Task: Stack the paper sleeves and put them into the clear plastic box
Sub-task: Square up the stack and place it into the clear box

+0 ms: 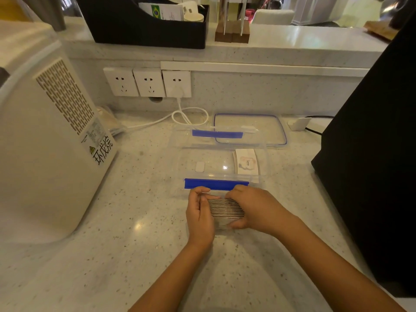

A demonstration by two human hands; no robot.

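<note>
Sleeve stack (226, 207) clamped btwn left hand (199, 216) and right hand (256, 209), long axis left-right; clear box (219, 164) just beyond (prob. open-topped), one sleeve bundle (246, 162) already inside.

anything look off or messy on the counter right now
Nothing stands out. Both hands, left and right, square up a neat stack of paper sleeves just in front of the open clear plastic box with blue clips. More sleeves lie flat inside, and its lid rests behind.
</note>
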